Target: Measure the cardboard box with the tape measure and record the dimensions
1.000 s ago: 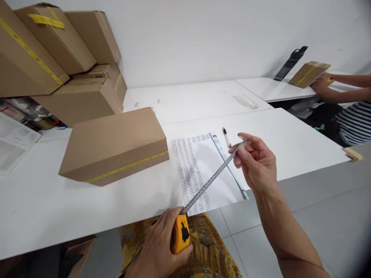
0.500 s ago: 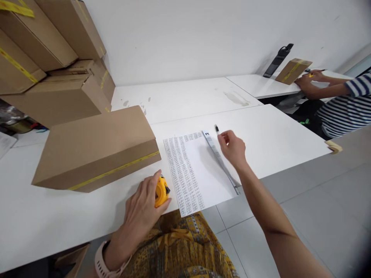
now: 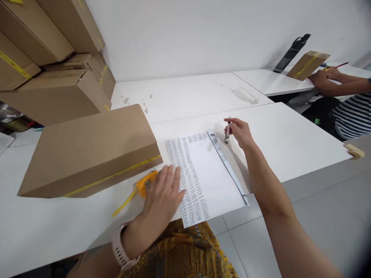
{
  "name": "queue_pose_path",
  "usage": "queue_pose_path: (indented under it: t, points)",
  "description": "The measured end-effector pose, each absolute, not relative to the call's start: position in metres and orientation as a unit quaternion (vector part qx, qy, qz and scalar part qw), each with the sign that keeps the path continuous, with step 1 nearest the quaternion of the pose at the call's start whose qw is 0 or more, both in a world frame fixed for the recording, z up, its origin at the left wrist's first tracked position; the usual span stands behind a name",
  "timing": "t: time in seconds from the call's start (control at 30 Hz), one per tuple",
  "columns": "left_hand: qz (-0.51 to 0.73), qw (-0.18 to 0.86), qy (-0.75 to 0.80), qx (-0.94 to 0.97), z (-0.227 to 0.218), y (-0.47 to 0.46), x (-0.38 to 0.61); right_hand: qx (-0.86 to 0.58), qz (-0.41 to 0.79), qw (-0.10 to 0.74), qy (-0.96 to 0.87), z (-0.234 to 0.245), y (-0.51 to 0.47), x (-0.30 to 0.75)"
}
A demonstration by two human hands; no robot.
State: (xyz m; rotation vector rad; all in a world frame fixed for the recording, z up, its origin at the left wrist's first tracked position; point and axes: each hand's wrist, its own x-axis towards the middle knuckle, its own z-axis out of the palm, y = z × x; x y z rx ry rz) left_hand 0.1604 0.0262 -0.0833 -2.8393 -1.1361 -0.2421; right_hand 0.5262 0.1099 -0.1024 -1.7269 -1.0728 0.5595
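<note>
My left hand (image 3: 165, 191) lies with fingers stretched out over the left edge of a white sheet (image 3: 214, 173), and nothing is gripped in it. Just left of those fingers sits a yellow tape measure (image 3: 142, 184), partly covered by the hand, with a short length of blade out. Above the table, right of the sheet, my right hand (image 3: 240, 131) is closed on a pen (image 3: 227, 132), which points downward. Columns of small handwriting fill the sheet's left side. Along its right side runs a curled strip of printed paper (image 3: 227, 166).
A long cardboard box (image 3: 92, 143) with yellow tape lies left of the sheet. More boxes (image 3: 55, 92) are stacked behind it. At the far right are a dark bottle (image 3: 291, 54), a small box (image 3: 307, 65) and another person's hands (image 3: 324, 79). The table's front edge is close.
My left hand has let go of the tape measure and moved right onto the sheet. The tape measure now lies further left. My right hand has turned the pen to point down.
</note>
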Motion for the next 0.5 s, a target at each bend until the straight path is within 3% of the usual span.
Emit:
queue_pose_path:
  t: [0.07, 0.13, 0.3, 0.5]
  points:
    - [-0.071, 0.021, -0.321, -0.944, -0.089, 0.03, 0.188, -0.601, 0.311, 0.596, -0.433, -0.089, 0.108, 0.518]
    - [-0.046, 0.006, -0.308, -0.95, -0.095, 0.038, 0.217, -0.531, 0.359, 0.623, -0.448, -0.079, 0.106, 0.502]
    - [0.019, -0.049, -0.361, -0.931, -0.111, 0.066, 0.26, -0.519, 0.388, 0.597, -0.473, -0.08, 0.111, 0.448]
    - [-0.014, -0.039, -0.382, -0.923, -0.125, 0.071, 0.267, -0.539, 0.43, 0.565, -0.454, -0.105, 0.125, 0.421]
